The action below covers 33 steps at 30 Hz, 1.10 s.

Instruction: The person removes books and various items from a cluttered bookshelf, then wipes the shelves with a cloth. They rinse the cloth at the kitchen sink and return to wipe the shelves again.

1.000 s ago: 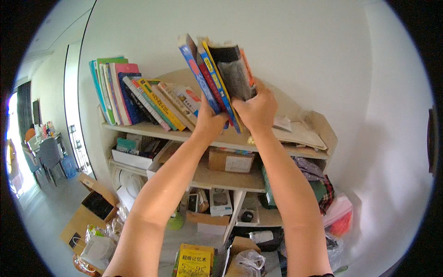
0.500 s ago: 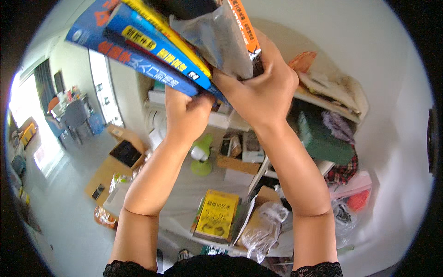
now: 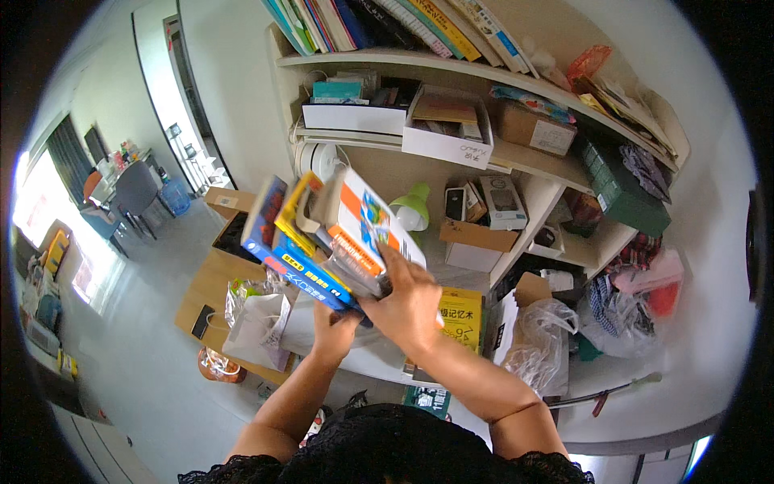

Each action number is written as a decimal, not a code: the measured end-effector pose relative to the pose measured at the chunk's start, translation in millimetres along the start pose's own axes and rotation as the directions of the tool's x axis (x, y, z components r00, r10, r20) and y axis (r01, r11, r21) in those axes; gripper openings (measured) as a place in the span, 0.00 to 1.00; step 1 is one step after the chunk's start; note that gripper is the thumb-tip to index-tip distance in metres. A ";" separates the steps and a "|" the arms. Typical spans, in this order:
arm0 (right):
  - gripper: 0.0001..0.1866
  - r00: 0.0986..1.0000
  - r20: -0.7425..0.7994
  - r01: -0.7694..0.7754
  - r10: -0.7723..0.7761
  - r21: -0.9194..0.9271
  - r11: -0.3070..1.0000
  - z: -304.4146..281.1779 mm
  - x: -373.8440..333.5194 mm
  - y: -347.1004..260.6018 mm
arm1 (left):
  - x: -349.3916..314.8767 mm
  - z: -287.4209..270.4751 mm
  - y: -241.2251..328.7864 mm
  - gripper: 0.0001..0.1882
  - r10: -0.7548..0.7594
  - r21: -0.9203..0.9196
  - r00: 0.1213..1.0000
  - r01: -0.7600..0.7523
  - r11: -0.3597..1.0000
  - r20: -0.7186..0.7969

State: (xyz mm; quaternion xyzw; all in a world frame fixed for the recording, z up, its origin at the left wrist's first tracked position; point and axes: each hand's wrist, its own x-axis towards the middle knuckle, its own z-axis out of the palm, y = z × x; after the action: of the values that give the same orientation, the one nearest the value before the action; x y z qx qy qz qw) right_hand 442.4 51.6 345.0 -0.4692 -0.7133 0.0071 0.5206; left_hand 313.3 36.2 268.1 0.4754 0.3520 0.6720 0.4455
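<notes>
A bundle of several books is held in front of me over the desk, fanned slightly and tilted. My left hand (image 3: pixel 334 332) grips it from below at the lower edge of the blue books (image 3: pixel 300 273). Closed on its right side is my right hand (image 3: pixel 405 300), pressing against a white-and-orange book (image 3: pixel 367 219). Between the outer books sit a yellow-edged book (image 3: pixel 298 211) and a greyish, plastic-like wrap (image 3: pixel 355 277). Just right of the bundle, a yellow book (image 3: pixel 463 310) lies on the desk, partly covered by my right arm.
Upright books (image 3: pixel 403 26) line the top shelf (image 3: pixel 387 58). Below stand white boxes (image 3: pixel 451 145), a green lamp (image 3: pixel 413 208) and a dark green box (image 3: pixel 617 185). Plastic bags (image 3: pixel 548 331) fill the right side. An open cardboard box (image 3: pixel 218 282) stands at left.
Both hands have brought the books down from high in the view to above the desk. My view has shifted so the shelf's upper row now shows.
</notes>
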 end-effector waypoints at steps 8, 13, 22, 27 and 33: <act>0.44 0.916 0.399 0.114 0.052 -0.382 0.917 121.0 -63.9 -8.6 | 44.0 -149.3 -147.7 0.22 -0.619 -0.516 0.727 0.668 0.537 0.297; 0.44 0.740 0.585 0.034 0.333 -0.526 0.850 182.0 -87.4 5.9 | 38.7 -172.9 -230.2 0.24 -0.696 -0.352 0.599 0.799 0.487 0.396; 0.47 0.569 0.561 -0.032 0.601 -0.715 0.698 215.3 -127.2 48.9 | 25.9 -194.0 -297.6 0.30 -0.673 -0.217 0.600 0.794 0.568 0.433; 0.36 0.513 0.622 -0.220 0.592 -0.571 0.791 201.8 -152.1 63.3 | 16.1 -202.6 -305.2 0.35 -0.528 -0.224 0.710 0.672 0.705 0.466; 0.32 0.492 0.665 -0.197 0.561 -0.543 0.816 209.8 -184.1 64.5 | 20.0 -190.2 -269.5 0.38 -0.840 0.150 0.531 0.826 0.543 0.115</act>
State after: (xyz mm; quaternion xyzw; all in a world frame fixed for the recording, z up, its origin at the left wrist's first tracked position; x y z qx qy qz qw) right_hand 331.2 63.5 81.3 -0.6570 -0.7291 0.1905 0.0193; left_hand 200.2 141.2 -24.1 0.3233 0.5212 0.3203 0.7219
